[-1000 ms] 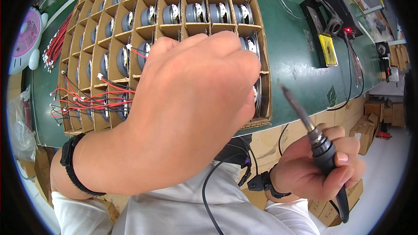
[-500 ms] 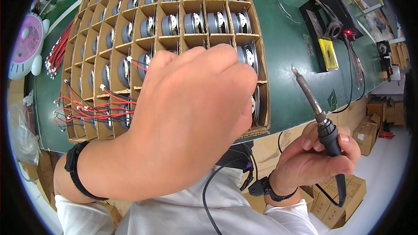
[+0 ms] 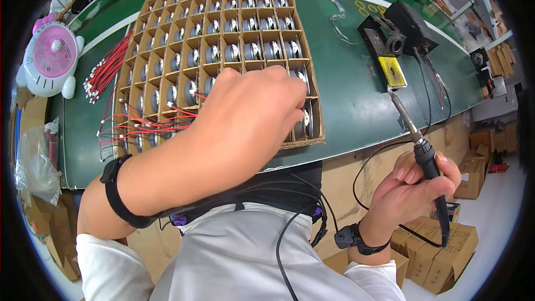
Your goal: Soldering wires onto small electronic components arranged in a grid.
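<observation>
Left hand (image 3: 245,117) over cardboard tray (image 3: 167,56) near corner, fingertips hidden, grip unclear. Right hand (image 3: 415,189) clenched on soldering iron (image 3: 423,156), off green worktop (image 3: 351,95) edge. Boxes below.

one head-worn fisheye view — looking steeply down, close over the hands, onto the green worktop (image 3: 345,95) — edges bending outward.
</observation>
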Available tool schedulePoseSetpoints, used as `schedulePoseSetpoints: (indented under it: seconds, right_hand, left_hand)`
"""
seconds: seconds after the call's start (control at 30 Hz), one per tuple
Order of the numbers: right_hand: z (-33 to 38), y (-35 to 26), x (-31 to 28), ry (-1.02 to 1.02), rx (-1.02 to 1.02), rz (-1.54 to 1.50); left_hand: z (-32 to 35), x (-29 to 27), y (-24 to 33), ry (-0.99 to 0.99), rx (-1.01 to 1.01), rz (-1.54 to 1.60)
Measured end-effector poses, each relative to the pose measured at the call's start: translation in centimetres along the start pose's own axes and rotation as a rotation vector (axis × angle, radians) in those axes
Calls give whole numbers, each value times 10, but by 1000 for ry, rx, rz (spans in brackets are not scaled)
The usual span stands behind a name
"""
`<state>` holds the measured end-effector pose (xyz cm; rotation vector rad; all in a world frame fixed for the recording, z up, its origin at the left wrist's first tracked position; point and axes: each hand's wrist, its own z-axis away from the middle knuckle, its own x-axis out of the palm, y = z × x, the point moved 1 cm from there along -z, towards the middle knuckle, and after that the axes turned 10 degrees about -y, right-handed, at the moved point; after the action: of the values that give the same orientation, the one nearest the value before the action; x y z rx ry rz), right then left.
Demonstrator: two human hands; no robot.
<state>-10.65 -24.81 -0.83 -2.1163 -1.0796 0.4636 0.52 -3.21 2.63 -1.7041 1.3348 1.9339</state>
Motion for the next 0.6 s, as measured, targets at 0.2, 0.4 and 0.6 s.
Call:
schedulePoseSetpoints:
  seconds: [0.2, 0.4, 0.6]
  right_hand:
    - [6, -22, -12, 66, -54, 69]
    - [23, -40, -18, 66, -101, 53]
    - [14, -46, -12, 71, 17, -144]
  left_hand:
    - [31, -20, -4, -19, -21, -56]
    - [79, -19, 7, 71, -23, -295]
    - [96, -28, -10, 51, -36, -42]
